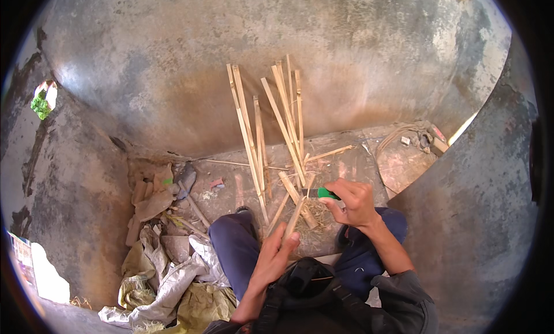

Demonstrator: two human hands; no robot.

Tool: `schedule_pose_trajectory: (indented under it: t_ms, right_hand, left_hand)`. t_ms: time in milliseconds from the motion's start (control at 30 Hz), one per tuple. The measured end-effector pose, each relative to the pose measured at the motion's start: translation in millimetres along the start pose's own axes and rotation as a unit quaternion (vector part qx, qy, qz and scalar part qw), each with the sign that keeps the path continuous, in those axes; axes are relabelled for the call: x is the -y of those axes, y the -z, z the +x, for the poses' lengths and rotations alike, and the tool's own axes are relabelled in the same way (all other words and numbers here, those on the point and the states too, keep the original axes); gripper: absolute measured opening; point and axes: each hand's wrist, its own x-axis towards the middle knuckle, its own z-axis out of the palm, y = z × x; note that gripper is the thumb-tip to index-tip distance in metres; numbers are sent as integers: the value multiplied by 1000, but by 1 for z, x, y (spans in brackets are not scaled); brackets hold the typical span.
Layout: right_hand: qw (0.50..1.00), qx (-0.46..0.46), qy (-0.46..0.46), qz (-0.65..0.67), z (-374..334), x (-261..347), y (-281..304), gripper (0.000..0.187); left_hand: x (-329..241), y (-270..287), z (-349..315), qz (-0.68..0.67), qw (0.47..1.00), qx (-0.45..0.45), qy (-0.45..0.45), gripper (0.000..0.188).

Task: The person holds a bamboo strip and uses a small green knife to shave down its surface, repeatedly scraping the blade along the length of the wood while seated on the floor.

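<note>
My left hand (274, 255) is closed round the lower part of a bamboo strip (295, 216), which points up and away from me. My right hand (354, 202) grips the green handle of a knife (328, 193). Its dark blade reaches left to the strip's far end; whether it cuts in or only touches, I cannot tell. Below the strip lies a thicker bamboo piece (288, 185), partly hidden. Thin pale shavings (321, 220) are heaped on the floor between my legs.
Several long bamboo strips (247, 132) lean on the grey wall (190, 97) ahead. Crumpled sacks (167, 279) lie at my left, with broken pieces and sticks (151, 206) beyond them. Coiled wire (391, 139) and rubble (430, 139) sit at the far right. Walls rise on both sides.
</note>
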Motion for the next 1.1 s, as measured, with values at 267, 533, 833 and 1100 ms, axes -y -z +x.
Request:
schedule_pose_trajectory:
  t_ms: [267,533,833,1100]
  right_hand:
    - [970,-180,-154,-57,12,-60,25,21]
    - [991,-52,-121,14,0,-11,34,23]
    - [997,39,-5,62,-9,30,-9,24]
    - [998,27,9,49,-7,34,-9,26]
  left_hand:
    - [-1,4,-17,-58,995,83,15,34]
    - [10,21,6,-224,962,149,49,39]
    - [-5,10,8,-146,981,117,41,41]
    - [-4,-4,4,18,1000,9,3,42]
